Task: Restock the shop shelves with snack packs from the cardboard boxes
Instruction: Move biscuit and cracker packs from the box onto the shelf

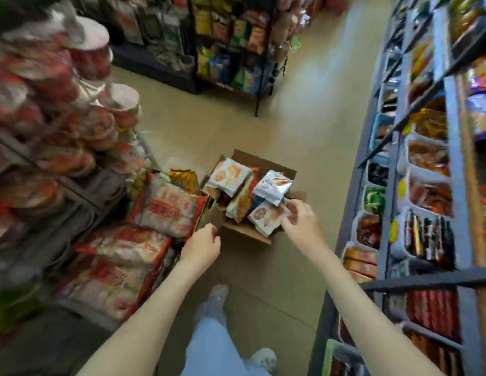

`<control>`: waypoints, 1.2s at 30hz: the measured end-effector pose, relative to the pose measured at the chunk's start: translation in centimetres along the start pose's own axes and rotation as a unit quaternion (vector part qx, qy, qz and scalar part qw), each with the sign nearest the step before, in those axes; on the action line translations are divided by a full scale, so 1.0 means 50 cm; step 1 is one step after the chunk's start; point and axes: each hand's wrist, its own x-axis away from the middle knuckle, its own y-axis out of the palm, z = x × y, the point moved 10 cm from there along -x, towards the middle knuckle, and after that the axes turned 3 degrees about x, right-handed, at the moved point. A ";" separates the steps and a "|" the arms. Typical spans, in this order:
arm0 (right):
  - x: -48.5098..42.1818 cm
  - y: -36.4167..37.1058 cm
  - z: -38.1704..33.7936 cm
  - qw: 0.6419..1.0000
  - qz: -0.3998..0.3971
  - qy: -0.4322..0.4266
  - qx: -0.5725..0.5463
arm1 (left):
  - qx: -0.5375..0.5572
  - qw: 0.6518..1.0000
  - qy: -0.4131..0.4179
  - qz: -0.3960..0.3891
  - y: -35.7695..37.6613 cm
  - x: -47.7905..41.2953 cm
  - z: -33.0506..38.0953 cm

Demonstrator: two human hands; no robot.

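Along the left edge of the tan shop floor (304, 131), a dark metal shelf rack (81, 191) carries stacked red-and-white lidded bowls (122, 104), blurred. Below them, flat red-and-white plastic bags (165, 207) lie piled at the rack's foot.

The left hand (202, 241) is just beside the near left corner of the open brown cardboard box (247, 232). Its fingers are curled inward. Whether they grip the box's flap cannot be told.

The box stands on the floor mid-aisle, heaped above its rim with snack packs. A white pack printed with orange rounds (228, 176) lies at its far left corner, and a silver foil pack (273, 185) tilts up near the far right.

At the box's near right corner lies a white snack pack with an orange picture (264, 217). The right hand (302, 218) pinches this pack's right edge between thumb and curled fingers (289, 213).

Below, a pale blue trouser leg (209, 343) ends in a white shoe (218, 293).

Along the right edge runs a grey-blue shelving unit (453, 147) with bins of mixed packets.
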 end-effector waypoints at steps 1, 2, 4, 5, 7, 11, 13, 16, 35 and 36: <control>-0.022 0.040 -0.014 1.000 -0.026 0.005 0.000 | 0.001 1.000 -0.029 0.009 -0.015 -0.012 -0.059; -0.044 0.080 -0.028 0.998 -0.054 0.010 0.005 | 0.005 0.998 -0.058 0.020 -0.031 -0.022 -0.112; -0.087 0.171 -0.056 0.994 -0.106 0.009 0.030 | 0.018 0.993 -0.104 0.048 -0.066 -0.043 -0.208; -0.109 0.217 -0.070 0.991 -0.128 0.004 0.046 | 0.027 0.990 -0.122 0.063 -0.084 -0.053 -0.249; -0.150 0.308 -0.103 0.983 -0.164 -0.017 0.074 | 0.031 0.983 -0.161 0.081 -0.119 -0.069 -0.321; -0.219 0.479 -0.177 0.963 -0.246 -0.044 0.100 | 0.016 0.968 -0.222 0.114 -0.182 -0.100 -0.440; -0.255 0.556 -0.217 0.955 -0.267 -0.075 0.104 | 0.019 0.965 -0.230 0.125 -0.200 -0.119 -0.474; -0.300 0.656 -0.247 0.944 -0.292 -0.075 0.133 | 0.004 0.973 -0.207 0.105 -0.199 -0.156 -0.490; -0.306 0.610 -0.230 0.945 -0.307 -0.073 0.080 | 0.155 0.968 -0.187 0.065 -0.113 -0.270 -0.382; -0.305 0.569 -0.221 0.957 -0.280 -0.054 0.050 | 0.168 0.967 -0.176 0.079 -0.117 -0.274 -0.355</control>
